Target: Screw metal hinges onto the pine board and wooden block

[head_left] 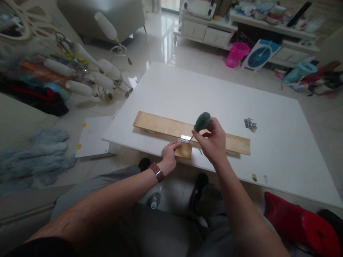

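My right hand is closed around a green and black screwdriver. Its shaft slants down to a silver metal hinge. The hinge spans the edge of a long wooden board and a small wooden block. Gripping the block's left side is my left hand, its fingers closed near the hinge. Whether the screwdriver tip sits in a screw is too small to tell. A thin screw lies on the white table, just right of the block.
Several loose hinges and screws lie to the right on the table. Near its front edge is a small yellow and dark item. A plastic bottle stands on the floor below. A red object is at the lower right.
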The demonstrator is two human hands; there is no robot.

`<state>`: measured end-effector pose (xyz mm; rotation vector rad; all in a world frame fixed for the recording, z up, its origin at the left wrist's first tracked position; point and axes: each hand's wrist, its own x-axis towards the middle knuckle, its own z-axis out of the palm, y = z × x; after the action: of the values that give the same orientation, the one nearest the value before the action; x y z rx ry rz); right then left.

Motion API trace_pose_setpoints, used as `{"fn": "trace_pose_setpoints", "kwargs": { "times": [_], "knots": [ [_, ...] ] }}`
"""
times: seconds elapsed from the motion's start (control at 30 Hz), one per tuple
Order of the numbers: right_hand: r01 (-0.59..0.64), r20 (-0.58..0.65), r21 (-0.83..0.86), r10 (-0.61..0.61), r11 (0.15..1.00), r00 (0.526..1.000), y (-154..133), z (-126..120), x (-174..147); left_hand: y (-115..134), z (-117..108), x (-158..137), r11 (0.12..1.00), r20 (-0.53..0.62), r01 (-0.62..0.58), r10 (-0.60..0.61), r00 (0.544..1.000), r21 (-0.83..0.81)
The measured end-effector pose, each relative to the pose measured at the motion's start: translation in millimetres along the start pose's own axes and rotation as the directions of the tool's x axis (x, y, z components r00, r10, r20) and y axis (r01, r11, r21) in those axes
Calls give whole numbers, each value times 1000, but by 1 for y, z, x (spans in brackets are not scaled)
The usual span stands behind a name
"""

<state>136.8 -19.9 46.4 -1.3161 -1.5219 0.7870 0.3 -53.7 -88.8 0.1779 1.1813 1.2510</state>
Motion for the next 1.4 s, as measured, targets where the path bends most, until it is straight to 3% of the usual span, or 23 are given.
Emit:
{"fn": "trace_pose_setpoints", "kwargs": {
  "times": [0.17,0.5,0.83,1.13,1.4],
  "knots": [
    [26,-40,-72,-29,997,999,4,1,1,0,1,0,999,21,-39,39,999,-5],
    [10,57,60,-13,998,998,0,-1,-2,-2,-1,3,1000,10,-4,4,1000,-1],
    [36,-31,-51,-37,998,999,1,0,1,1,2,0,999,15,-51,51,999,-17],
    [-10,58,50,7,999,998,0,-1,-1,0,1,1,1000,23,-19,19,1000,-16],
    [-2,-19,-76,1,997,1000,1,0,0,0,1,0,1000,15,-23,23,1000,-1]
  ]
}}
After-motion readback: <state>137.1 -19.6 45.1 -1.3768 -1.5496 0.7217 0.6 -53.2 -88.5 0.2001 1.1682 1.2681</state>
